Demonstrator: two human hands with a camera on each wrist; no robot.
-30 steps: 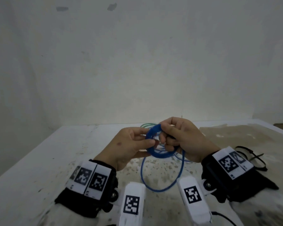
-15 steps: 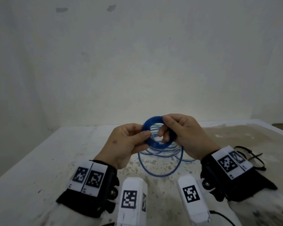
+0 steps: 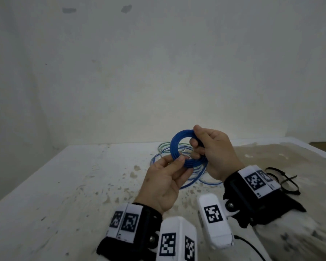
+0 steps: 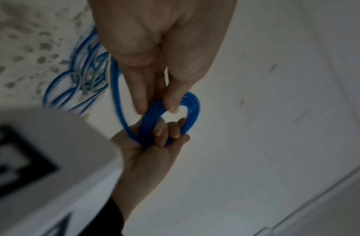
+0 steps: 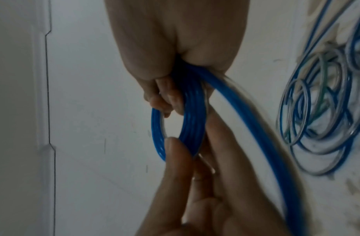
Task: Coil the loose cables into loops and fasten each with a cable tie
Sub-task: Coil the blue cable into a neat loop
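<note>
A blue cable coil (image 3: 177, 143) of several tight turns is held up above the table between both hands. My left hand (image 3: 174, 162) pinches its lower left edge between thumb and fingers. My right hand (image 3: 198, 144) grips its right side, fingers curled through the ring. In the left wrist view the blue coil (image 4: 192, 110) shows a loose tail running down toward the table; the right wrist view shows the same blue coil (image 5: 157, 135) with its tail sweeping down to the right. Black cable ties (image 3: 279, 180) lie on the table beyond my right wrist.
A heap of loose blue, green and pale cables (image 3: 164, 149) lies on the white, stained table (image 3: 73, 185) behind the hands, also seen as tangled cables (image 5: 320, 103) in the right wrist view. A white wall rises right behind the table.
The coil has been lifted higher and turned more face-on. The hanging loop of loose cable below the hands has shortened as more was wound on. Both hands shifted right in the view.
</note>
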